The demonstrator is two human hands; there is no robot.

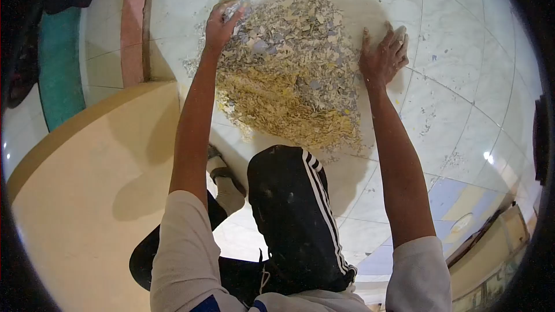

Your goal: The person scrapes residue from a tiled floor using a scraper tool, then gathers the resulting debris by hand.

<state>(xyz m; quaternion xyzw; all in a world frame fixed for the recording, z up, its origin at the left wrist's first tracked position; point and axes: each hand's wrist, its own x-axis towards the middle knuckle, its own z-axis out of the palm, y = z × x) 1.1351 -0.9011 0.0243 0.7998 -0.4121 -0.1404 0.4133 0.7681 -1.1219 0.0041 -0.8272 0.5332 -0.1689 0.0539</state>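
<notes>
A wide heap of paint flakes, grey and cream at the far part and yellowish nearer me, lies on the pale tiled floor. My left hand is at the heap's far left edge, thumb and fingers curved but apart, with whitish flakes by the fingertips. Whether any flakes are in its grasp is hard to make out. To the right of the heap, my right hand rests over bare tile with its fingers spread and dusty, holding nothing.
A curved cream wall stands close on my left, with a reddish strip and a green strip beyond it. Scattered flakes dot the tiles at right. My bent knee is just before the heap.
</notes>
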